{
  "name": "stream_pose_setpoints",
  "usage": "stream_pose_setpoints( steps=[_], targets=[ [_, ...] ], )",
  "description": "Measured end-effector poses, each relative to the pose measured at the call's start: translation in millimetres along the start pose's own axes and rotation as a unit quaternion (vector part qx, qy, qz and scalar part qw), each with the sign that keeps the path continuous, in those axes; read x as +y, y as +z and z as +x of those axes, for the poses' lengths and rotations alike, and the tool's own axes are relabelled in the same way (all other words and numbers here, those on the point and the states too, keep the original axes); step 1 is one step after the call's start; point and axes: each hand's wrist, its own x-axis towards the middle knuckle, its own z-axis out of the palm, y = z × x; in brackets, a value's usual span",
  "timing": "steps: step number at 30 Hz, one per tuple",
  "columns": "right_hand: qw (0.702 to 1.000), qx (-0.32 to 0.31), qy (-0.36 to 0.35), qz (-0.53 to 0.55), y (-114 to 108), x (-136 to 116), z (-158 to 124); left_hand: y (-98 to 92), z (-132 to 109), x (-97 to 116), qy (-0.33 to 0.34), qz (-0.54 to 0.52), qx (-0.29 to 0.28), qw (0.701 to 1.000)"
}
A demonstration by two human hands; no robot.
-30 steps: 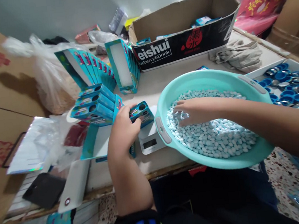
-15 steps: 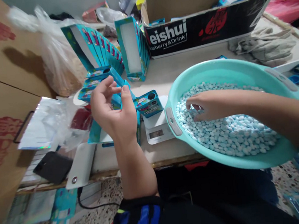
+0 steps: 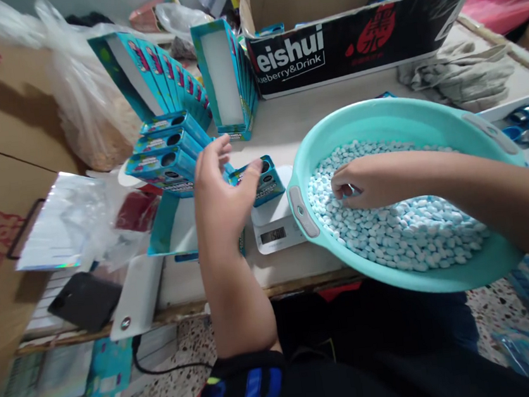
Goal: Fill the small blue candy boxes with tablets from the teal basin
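My left hand (image 3: pixel 218 188) is open, thumb and fingers spread around the near end of a small blue printed box (image 3: pixel 267 185). That box has a round dark hole at its top and rests on a white digital scale (image 3: pixel 278 235) with lit digits. In the view the thumb tip overlaps the box; whether it touches I cannot tell. My right hand (image 3: pixel 362 182) reaches into a turquoise oval basin (image 3: pixel 369 112), its fingers curled together among small pale blue and white candies (image 3: pixel 422 238). What its fingertips hold is hidden.
Several matching boxes (image 3: pixel 164 159) stand left of my left hand, above a blue open tray (image 3: pixel 179 227). Behind are stacked blue trays (image 3: pixel 222 79) and a black printed carton (image 3: pixel 347 49). A phone (image 3: pixel 85 300) and power bank (image 3: pixel 137 296) lie at the left edge.
My left hand has shifted right and opened its thumb toward the box on the scale. My right hand stays in the basin, its fingers drawn closer together.
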Motion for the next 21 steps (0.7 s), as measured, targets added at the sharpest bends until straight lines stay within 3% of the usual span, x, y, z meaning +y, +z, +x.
stream_pose_setpoints(
  steps=[3, 5, 16, 21],
  targets=[
    [0.999, -0.049, -0.004, -0.017, -2.1, 0.9, 1.7, 0.3, -4.6, -4.9, -0.043, 0.026, -0.116, 0.992],
    [0.998, -0.062, 0.006, -0.011, -3.1, 1.9, 2.5, 0.7, -6.2, -7.1, -0.048, 0.048, -0.149, 0.986],
    [0.998, -0.067, 0.015, -0.005, -3.8, 3.1, 3.7, 5.4, -5.0, -12.4, -0.037, 0.087, -0.131, 0.987],
    [0.999, -0.044, -0.006, -0.013, -2.8, 2.9, 0.8, 1.0, -3.3, -9.7, 0.027, 0.042, -0.064, 0.997]
  ],
)
